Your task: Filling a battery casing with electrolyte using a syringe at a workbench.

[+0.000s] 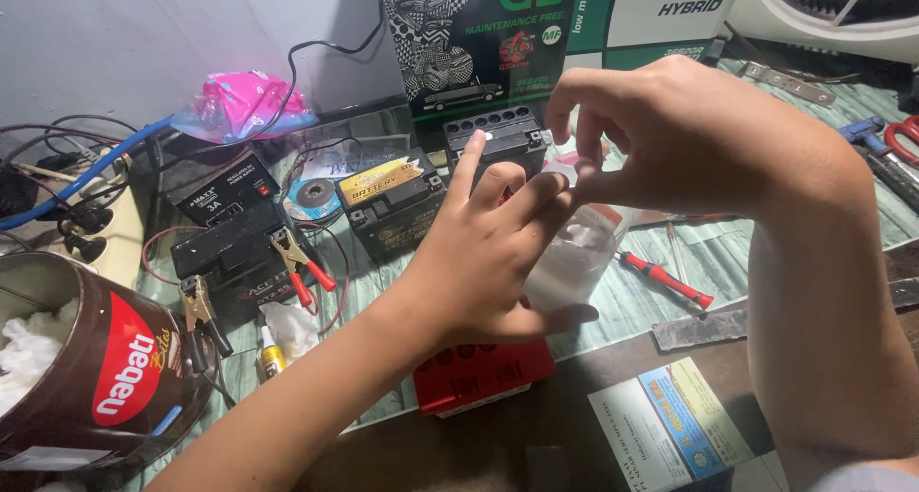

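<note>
Upright, the translucent bottle (574, 257) (cap uppermost) is gripped by both hands, left (483, 253) and right (670, 128).

A small black battery (498, 138) stood just beyond the hands, with a second black battery bearing a yellow label (391, 197) to its left. Further left sat a black charger box (222, 188) and red-handled clamps (299, 260). A brown round tin (96, 368) holding white cloth stood at the far left, with a pink plastic bag (244, 104) behind. A red-handled screwdriver (665, 279) lay under the right side, and a red box (483, 375) lay below.
</note>
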